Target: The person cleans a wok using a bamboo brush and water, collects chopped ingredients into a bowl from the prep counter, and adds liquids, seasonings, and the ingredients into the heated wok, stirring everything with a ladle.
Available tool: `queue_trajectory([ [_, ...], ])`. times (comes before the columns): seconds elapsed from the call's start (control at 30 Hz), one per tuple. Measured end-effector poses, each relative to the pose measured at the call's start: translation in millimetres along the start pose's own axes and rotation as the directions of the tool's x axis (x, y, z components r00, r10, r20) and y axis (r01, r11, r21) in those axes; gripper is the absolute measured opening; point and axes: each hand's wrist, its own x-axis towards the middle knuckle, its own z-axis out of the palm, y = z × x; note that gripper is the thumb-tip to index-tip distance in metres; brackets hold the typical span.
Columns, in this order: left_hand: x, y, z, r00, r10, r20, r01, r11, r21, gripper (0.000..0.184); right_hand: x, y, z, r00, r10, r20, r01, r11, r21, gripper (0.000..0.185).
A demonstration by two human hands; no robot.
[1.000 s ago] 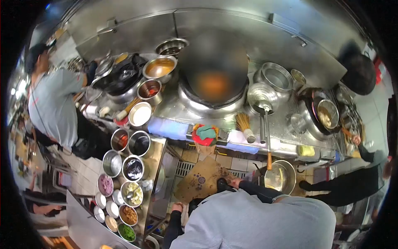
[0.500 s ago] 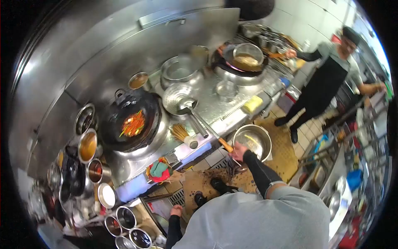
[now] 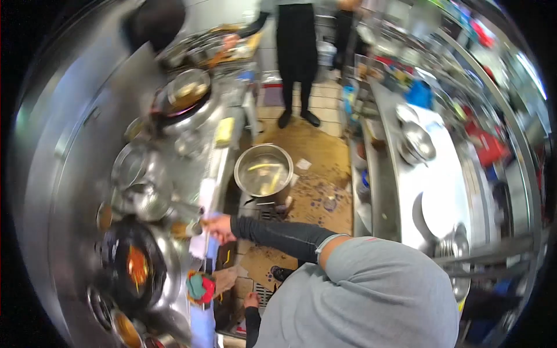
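Observation:
My right hand [image 3: 219, 227] is closed around the end of the handle of a ladle [image 3: 152, 204], at the front edge of the stove counter. The ladle's bowl rests over a perforated strainer [image 3: 123, 200], both blurred. A bamboo brush [image 3: 180, 229] lies just left of the hand. Below it, the black wok [image 3: 119, 278] holds orange-red vegetable strips [image 3: 138, 267]. My left hand [image 3: 250, 300] hangs low beside my body, small and blurred, so its fingers are not clear.
A large pot [image 3: 239, 174] with pale yellow pieces stands in the aisle. Bundled cloths [image 3: 200, 288] lie on the counter edge, with a yellow sponge [image 3: 223, 132] farther along. A co-worker [image 3: 296, 52] stands ahead. Steel bowls [image 3: 416, 142] sit on the right-hand worktop [image 3: 447, 185].
The view has swung to the right, bringing the right-hand worktop into sight. My right hand has come in toward the counter edge, still with the ladle handle. My left hand stays low.

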Motion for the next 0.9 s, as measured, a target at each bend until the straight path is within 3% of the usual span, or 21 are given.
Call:
queue_trajectory([
  [0.03, 15.0, 16.2, -17.6, 0.996, 0.031, -0.088, -0.036, 0.997, -0.063, 0.011, -5.4, 15.7, -12.7, 1.0, -0.015, 0.026, 0.022, 0.953, -0.301, 0.013],
  [0.07, 28.3, 61.3, -68.7, 0.961, 0.079, -0.266, -0.118, 0.984, -0.134, 0.011, -6.2, 26.6, -25.2, 0.999, -0.003, 0.051, 0.032, 0.813, -0.581, 0.012],
  [0.1, 33.6, 84.0, -86.2, 0.931, 0.116, -0.345, -0.175, 0.974, -0.144, 0.012, -22.8, 24.2, -27.4, 0.999, -0.031, 0.03, 0.043, 0.82, -0.57, 0.012],
  [0.17, 38.3, 115.8, -102.6, 0.888, 0.163, -0.429, -0.232, 0.966, -0.114, 0.013, -70.3, 20.9, -23.9, 0.918, -0.38, -0.116, 0.153, 0.608, -0.779, 0.012],
  [0.2, 38.9, 123.2, -103.2, 0.873, 0.175, -0.456, -0.246, 0.964, -0.1, 0.013, -83.0, 26.3, -37.5, 0.956, -0.286, -0.066, 0.188, 0.77, -0.61, 0.015],
  [0.23, 38.7, 127.3, -102.0, 0.864, 0.188, -0.467, -0.252, 0.965, -0.077, 0.014, -119.2, 21.0, -39.9, 0.954, -0.298, -0.034, 0.212, 0.75, -0.627, 0.016],
  [0.27, 38.1, 128.0, -98.6, 0.859, 0.193, -0.475, -0.25, 0.967, -0.059, 0.014, -146.1, 26.3, -51.1, 0.869, -0.49, 0.065, 0.38, 0.578, -0.722, 0.018],
  [0.33, 37.1, 127.0, -89.8, 0.851, 0.202, -0.484, -0.241, 0.97, -0.018, 0.015, -181.5, 57.2, -101.3, 0.908, -0.419, 0.006, 0.313, 0.67, -0.673, 0.02],
  [0.37, 37.8, 124.7, -83.0, 0.856, 0.203, -0.476, -0.23, 0.973, 0.0, 0.016, -201.5, 69.0, -128.2, 0.901, -0.431, 0.047, 0.356, 0.674, -0.648, 0.02],
  [0.4, 40.4, 119.1, -76.3, 0.856, 0.206, -0.474, -0.214, 0.976, 0.038, 0.016, -233.2, 72.2, -136.1, 0.9, -0.405, -0.162, 0.189, 0.697, -0.692, 0.024],
  [0.43, 43.3, 111.2, -66.4, 0.872, 0.213, -0.44, -0.192, 0.977, 0.092, 0.017, -264.9, 75.8, -141.3, 0.798, -0.551, -0.245, 0.133, 0.556, -0.82, 0.03],
  [0.47, 45.4, 94.8, -58.2, 0.896, 0.212, -0.389, -0.16, 0.974, 0.16, 0.017, -290.1, 87.2, -155.4, 0.769, -0.558, -0.312, -0.031, 0.455, -0.89, 0.034],
  [0.5, 47.2, 80.9, -44.3, 0.916, 0.208, -0.343, -0.133, 0.964, 0.229, 0.018, -314.5, 98.6, -166.1, 0.793, -0.473, -0.383, -0.062, 0.563, -0.824, 0.033],
  [0.57, 47.2, 45.8, 3.1, 0.975, 0.176, -0.135, -0.097, 0.885, 0.455, 0.019, -356.0, 139.1, -182.5, 0.754, -0.442, -0.486, -0.132, 0.622, -0.772, 0.03],
  [0.6, 44.4, 29.7, 26.1, 0.989, 0.148, -0.025, -0.109, 0.824, 0.557, 0.019, -368.3, 166.9, -198.5, 0.703, -0.503, -0.502, -0.094, 0.635, -0.767, 0.029],
  [0.63, 43.0, 16.2, 51.3, 0.988, 0.12, 0.101, -0.157, 0.763, 0.627, 0.02, -393.5, 158.7, -190.1, 0.715, -0.379, -0.587, -0.195, 0.699, -0.688, 0.028],
  [0.67, 39.2, 6.3, 71.6, 0.971, 0.091, 0.22, -0.219, 0.705, 0.674, 0.02, -405.8, 166.4, -201.4, 0.705, -0.387, -0.594, -0.194, 0.7, -0.687, 0.028],
  [0.73, 35.3, -4.5, 106.2, 0.922, 0.065, 0.381, -0.333, 0.634, 0.698, 0.021, -419.1, 192.1, -227.5, 0.64, -0.286, -0.714, -0.363, 0.705, -0.608, 0.03],
  [0.83, 46.6, -13.1, 143.6, 0.869, 0.072, 0.489, -0.428, 0.604, 0.673, 0.023, -418.2, 218.7, -258.7, 0.557, -0.292, -0.777, -0.439, 0.691, -0.574, 0.035],
  [0.87, 49.9, -13.6, 155.5, 0.861, 0.083, 0.502, -0.441, 0.612, 0.656, 0.023, -397.0, 272.4, -322.0, 0.8, -0.436, -0.412, -0.422, 0.079, -0.903, 0.047],
  [0.9, 59.3, -7.5, 184.2, 0.847, 0.105, 0.521, -0.467, 0.615, 0.635, 0.023, -390.7, 279.3, -325.9, 0.787, -0.455, -0.417, -0.439, 0.062, -0.896, 0.047],
])
